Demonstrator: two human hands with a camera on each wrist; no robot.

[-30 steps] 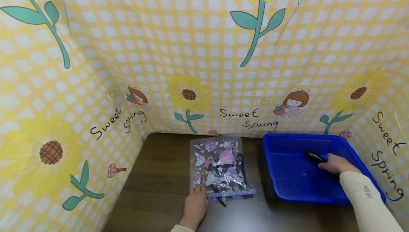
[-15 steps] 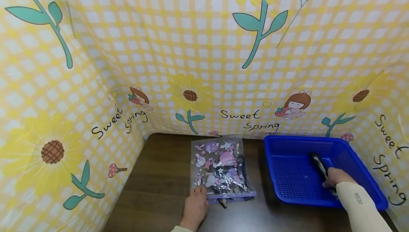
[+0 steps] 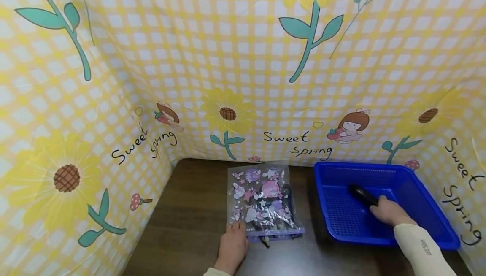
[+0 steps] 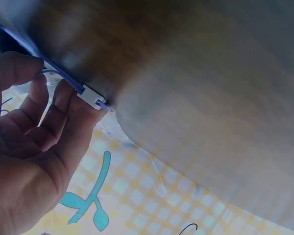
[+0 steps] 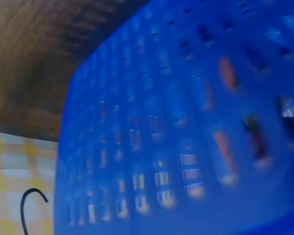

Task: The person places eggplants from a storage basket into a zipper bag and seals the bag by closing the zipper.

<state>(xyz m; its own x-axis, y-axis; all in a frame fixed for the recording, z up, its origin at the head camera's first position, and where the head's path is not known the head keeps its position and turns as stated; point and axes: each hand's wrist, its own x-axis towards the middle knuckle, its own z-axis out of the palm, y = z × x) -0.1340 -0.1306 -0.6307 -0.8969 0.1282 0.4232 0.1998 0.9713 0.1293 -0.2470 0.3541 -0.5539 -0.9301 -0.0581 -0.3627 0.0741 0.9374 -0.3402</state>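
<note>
In the head view my right hand (image 3: 391,210) grips a long, dark eggplant (image 3: 362,194) inside the blue plastic basket (image 3: 383,164). In the right wrist view the perforated wall of the basket (image 5: 137,127) hides most of that hand; only bits show through the holes. My left hand (image 3: 232,242) pinches the near left corner of a clear zip bag (image 3: 262,183) printed with pink and purple cartoons. Dark, long things lie inside, one with a stem end poking out of its mouth. The left wrist view shows my left hand (image 4: 44,122) beside the white slider (image 4: 90,96) on the purple zip.
The dark brown wooden table (image 3: 190,200) carries the bag and the basket, with a narrow strip of wood between them. A yellow checked cloth (image 3: 243,56) with flowers hangs along the back and both sides.
My right hand has turned the eggplant about within the basket; its far end swung away, then back to the left and nearer. My left hand and the bag have stayed put.
</note>
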